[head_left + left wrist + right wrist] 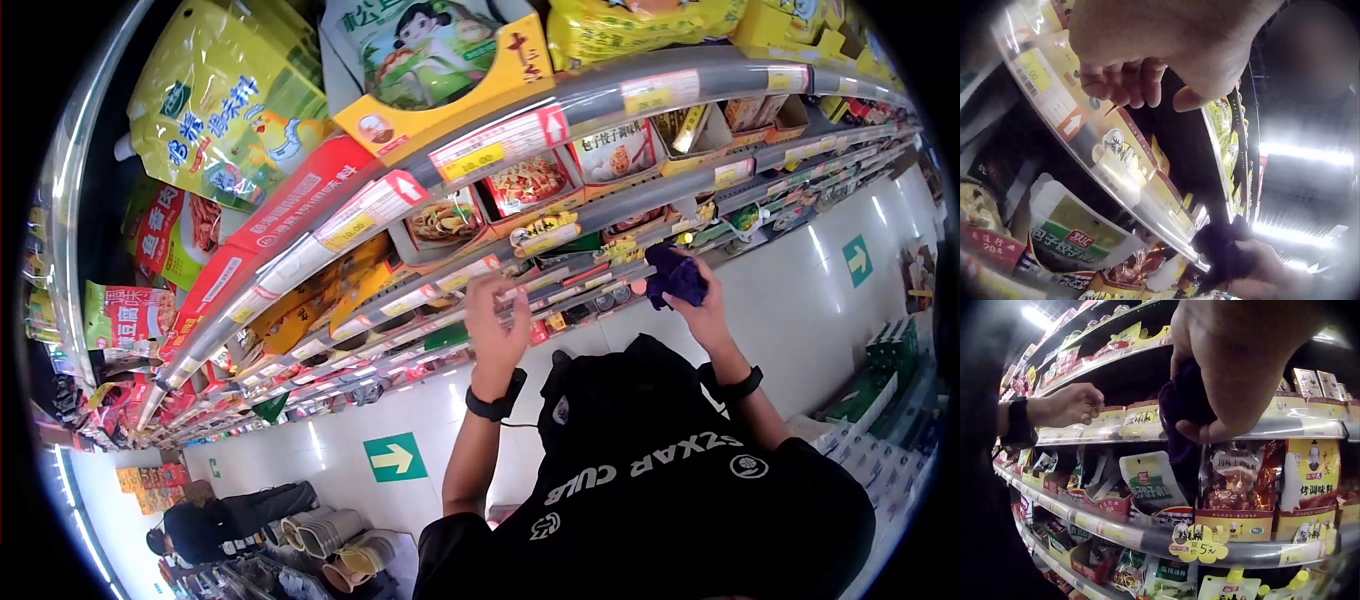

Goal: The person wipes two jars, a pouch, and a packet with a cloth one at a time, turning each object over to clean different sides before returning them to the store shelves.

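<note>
My right hand [706,312] grips a crumpled dark purple cloth [675,278] in front of the shelves. In the right wrist view a fold of the cloth [1180,440] hangs down below the thumb. My left hand [497,335] is raised near a shelf edge, its fingers loosely bent and holding nothing. Seen from the left wrist, those fingers [1124,86] hover before a shelf of yellow boxes [1124,159]. A white and green seasoning pouch [1154,481] stands on the shelf below, left of the cloth in the right wrist view.
Long shelves carry seasoning packets, such as a yellow pouch [225,110], with price labels [500,145] along their edges. A tiled floor with a green arrow sign [394,457] lies behind me. Another person [230,520] is at the lower left, near stacked containers [325,530].
</note>
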`<state>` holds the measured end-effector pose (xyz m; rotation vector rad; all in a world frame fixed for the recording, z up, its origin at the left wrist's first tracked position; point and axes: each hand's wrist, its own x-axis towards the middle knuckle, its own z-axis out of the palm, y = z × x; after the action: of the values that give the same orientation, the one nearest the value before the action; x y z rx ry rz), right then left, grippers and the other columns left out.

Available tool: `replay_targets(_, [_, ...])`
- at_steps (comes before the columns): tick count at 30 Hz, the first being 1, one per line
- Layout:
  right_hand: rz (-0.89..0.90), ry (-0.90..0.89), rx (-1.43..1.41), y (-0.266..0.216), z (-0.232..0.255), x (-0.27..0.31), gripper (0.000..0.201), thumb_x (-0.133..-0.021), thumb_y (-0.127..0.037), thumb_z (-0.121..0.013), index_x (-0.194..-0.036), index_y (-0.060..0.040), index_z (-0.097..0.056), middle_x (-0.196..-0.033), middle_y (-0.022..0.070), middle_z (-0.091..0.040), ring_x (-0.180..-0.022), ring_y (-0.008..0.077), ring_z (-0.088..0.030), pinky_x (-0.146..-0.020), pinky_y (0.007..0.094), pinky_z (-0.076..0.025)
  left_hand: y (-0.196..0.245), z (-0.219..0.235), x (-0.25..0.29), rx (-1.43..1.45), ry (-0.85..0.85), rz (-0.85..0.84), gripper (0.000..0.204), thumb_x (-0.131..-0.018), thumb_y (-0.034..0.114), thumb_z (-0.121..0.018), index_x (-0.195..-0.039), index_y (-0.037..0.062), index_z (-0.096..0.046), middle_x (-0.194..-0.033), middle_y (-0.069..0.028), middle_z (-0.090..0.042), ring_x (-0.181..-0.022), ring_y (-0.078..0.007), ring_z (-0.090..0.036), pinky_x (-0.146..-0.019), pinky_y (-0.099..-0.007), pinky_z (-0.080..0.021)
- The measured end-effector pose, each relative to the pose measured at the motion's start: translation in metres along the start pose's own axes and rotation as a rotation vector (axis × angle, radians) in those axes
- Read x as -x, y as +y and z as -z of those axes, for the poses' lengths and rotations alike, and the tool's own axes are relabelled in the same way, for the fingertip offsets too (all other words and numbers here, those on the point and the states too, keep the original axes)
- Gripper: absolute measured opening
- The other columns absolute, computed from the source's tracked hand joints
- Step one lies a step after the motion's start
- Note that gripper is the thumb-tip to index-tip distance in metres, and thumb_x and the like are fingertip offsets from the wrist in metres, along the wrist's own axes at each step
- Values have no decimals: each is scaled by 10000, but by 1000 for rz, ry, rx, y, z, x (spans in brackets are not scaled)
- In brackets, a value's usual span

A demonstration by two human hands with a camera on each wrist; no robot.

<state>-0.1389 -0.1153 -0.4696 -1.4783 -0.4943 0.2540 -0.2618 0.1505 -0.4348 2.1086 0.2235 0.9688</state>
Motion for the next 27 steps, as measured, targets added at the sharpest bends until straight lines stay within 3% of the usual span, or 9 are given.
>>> replay_targets(2, [-8,3,-15,-2,15,4,618,-672,117,-637,-1254,7,-461,-1246,102,-528,-1138,188,-508,-974,304,-387,5,-2,-11,-120,37,-6,255,-785,54,-605,-1028,25,-533,-935,-126,-540,-788,-234,-489,-726,-331,-421])
replay_targets(5, [-24,-9,-42,-8,39,10,615,-670,111,-639,-1251,6,-467,-1229,104,-535,-1135,187,-512,-973,303,-388,14,-17,-45,-376,204,-228,341,-795,86,-610,-1117,16,-523,-984,-146,-558,-836,-280,-498,-765,-375,-411])
replay_targets(8, [11,24,-23,0,65,17,597,-669,97,-644,-1236,6,-483,-1199,107,-550,-1113,184,-528,-969,301,-390,18,-36,-71,-490,191,-117,366,-800,132,-624,-1128,-3,-532,-990,-156,-579,-886,-315,-504,-782,-410,-404])
replay_targets(11, [-13,34,-37,5,88,21,588,-669,89,-642,-1231,7,-488,-1202,109,-550,-1114,182,-527,-967,300,-391,18,-45,-85,-699,168,-140,352,-792,162,-651,-1090,-6,-567,-927,-149,-598,-889,-325,-518,-775,-422,-407])
replay_targets(15, [-68,7,-52,10,115,25,581,-670,83,-639,-1227,8,-490,-1213,112,-544,-1128,180,-514,-966,299,-391,16,-52,-93,-718,219,4,369,-755,217,-713,-1036,1,-610,-827,-113,-610,-814,-311,-541,-757,-418,-420])
replay_targets(18, [-66,-31,-69,11,123,22,584,-663,83,-642,-1223,8,-492,-1211,109,-543,-1123,180,-515,-966,295,-387,22,-50,-95,-662,164,120,365,-748,214,-723,-1023,-2,-617,-795,-99,-605,-813,-303,-541,-758,-425,-416])
replay_targets(23, [-61,-95,-64,18,129,17,597,-646,86,-654,-1216,10,-493,-1201,95,-540,-1113,178,-518,-970,288,-375,38,-53,-94,-484,220,192,362,-767,187,-720,-1035,-36,-624,-659,-80,-605,-591,-193,-580,-559,-321,-438])
replay_targets(27, [-106,-116,-107,16,131,18,601,-641,88,-657,-1214,15,-492,-1200,93,-538,-1112,177,-515,-972,288,-369,28,-51,-97,-502,173,166,353,-780,179,-706,-1040,-44,-620,-669,-85,-618,-597,-174,-585,-552,-316,-436])
